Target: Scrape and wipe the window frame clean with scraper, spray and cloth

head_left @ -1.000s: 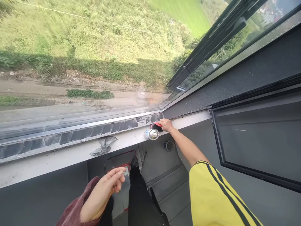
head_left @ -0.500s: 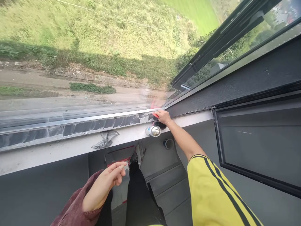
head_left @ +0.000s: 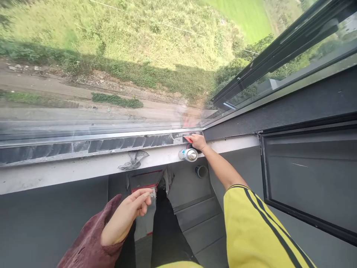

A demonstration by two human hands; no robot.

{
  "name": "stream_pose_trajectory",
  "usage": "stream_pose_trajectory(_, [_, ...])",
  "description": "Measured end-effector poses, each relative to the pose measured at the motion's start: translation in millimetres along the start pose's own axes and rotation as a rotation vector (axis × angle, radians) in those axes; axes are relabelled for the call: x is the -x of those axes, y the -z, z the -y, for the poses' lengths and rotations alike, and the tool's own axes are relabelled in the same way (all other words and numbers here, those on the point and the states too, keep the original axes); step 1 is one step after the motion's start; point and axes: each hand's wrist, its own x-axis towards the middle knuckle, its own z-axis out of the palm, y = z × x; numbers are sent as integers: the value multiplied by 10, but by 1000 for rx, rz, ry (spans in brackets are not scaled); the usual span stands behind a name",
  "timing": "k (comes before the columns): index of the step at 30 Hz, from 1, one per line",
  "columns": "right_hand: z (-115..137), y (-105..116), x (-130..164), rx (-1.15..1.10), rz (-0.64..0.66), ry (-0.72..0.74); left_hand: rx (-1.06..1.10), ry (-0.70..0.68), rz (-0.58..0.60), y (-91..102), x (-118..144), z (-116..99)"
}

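Note:
My right hand [head_left: 198, 142], at the end of a yellow sleeve, is closed on a small red scraper [head_left: 188, 139]. The scraper's edge meets the dark, smeared window frame ledge [head_left: 125, 143] near the corner. Just below that hand, a spray can [head_left: 189, 155] stands on the white sill, with a dark round item partly hidden behind it. My left hand [head_left: 131, 208], in a maroon sleeve, hovers below the sill. Its thumb and fingertips are pinched around a small pale bit that I cannot make out.
A crumpled grey mesh cloth [head_left: 134, 160] lies on the white sill [head_left: 69, 171]. Glass rises behind the ledge, with an open window sash [head_left: 267, 56] to the right. Below are a cup-like container [head_left: 201, 171], a red-edged object [head_left: 146, 182] and my dark-trousered legs.
My view has shifted slightly, moving the scene rightward. Relative to the corner, my right hand with the scraper has come a little left and nearer me. The left hand keeps its pinch.

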Motion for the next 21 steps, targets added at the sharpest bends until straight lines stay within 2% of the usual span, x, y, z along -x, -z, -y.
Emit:
stream_pose_trajectory(4, [0, 8, 101, -11, 132, 123, 14, 8, -10, 22, 19, -4])
stream_pose_trajectory(10, [51, 3, 0, -10, -21, -32, 4, 13, 19, 23, 32, -6])
stream_pose_trajectory(14, [73, -29, 92, -5, 96, 65, 6, 8, 24, 45, 41, 4])
stream_pose_trajectory(16, [39, 37, 87, -12, 155, 126, 17, 1, 23, 60, 48, 7])
stream_pose_trajectory(21, [81, 295, -259, -16, 77, 135, 36, -21, 14, 116, 59, 39])
